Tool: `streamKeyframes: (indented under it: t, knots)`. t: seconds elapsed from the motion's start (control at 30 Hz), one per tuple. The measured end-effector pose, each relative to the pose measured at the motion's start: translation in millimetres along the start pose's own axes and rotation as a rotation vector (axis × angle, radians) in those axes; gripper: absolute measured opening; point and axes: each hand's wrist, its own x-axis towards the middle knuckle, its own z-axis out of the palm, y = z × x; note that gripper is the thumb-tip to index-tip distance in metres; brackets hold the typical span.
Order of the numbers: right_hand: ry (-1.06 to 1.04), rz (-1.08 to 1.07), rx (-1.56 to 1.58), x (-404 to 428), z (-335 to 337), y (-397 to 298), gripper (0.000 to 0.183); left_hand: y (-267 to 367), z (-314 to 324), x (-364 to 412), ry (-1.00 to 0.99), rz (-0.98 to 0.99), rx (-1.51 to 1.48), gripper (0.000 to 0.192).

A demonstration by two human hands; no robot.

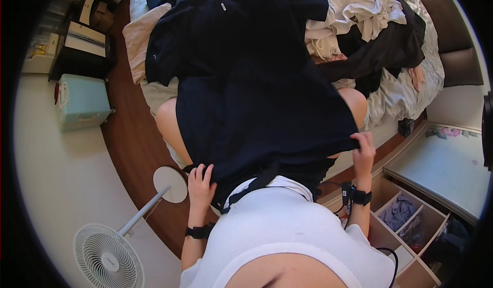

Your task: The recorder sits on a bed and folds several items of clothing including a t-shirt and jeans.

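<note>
A dark navy or black short-sleeved shirt (246, 107) lies spread over my lap and onto the bed, its hem towards me. A small pale tag or mark shows on its upper part, and a smaller mark sits by the left sleeve. My left hand (201, 187) has its fingers over the hem's left corner, the fingertips bent onto the cloth. At the opposite corner, my right hand (364, 153) pinches the hem between thumb and fingers. Between the hands the cloth lies fairly flat, with slight creases. Both wrists wear black straps.
Rumpled pale and dark clothes (362, 29) are heaped on the bed (400, 105) at the right. A beige garment (138, 45) lies left of the shirt. A white standing fan (109, 261) and a light-blue suitcase (84, 99) stand left. An open compartmented drawer (412, 245) is at lower right.
</note>
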Motion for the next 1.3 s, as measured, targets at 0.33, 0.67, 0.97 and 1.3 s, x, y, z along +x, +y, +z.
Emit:
streamKeyframes:
  t: [0.33, 0.67, 0.97, 1.3]
  knots:
    - [0.066, 0.086, -0.088, -1, -17, 8, 0.049, 11, -81, -8, 0.757, -0.175, -0.036, 0.027]
    - [-0.144, -0.191, -0.109, -42, 6, 16, 0.055, -27, 18, -73, 0.023, -0.196, -0.191, 0.061]
    - [-0.584, -0.097, 0.236, 27, -19, -14, 0.038, -80, -34, -19, 0.352, -0.368, -0.715, 0.028]
    - [-0.171, 0.946, 1.285, 262, 113, 40, 0.025, -131, -57, 220, 0.176, -0.332, -1.499, 0.05]
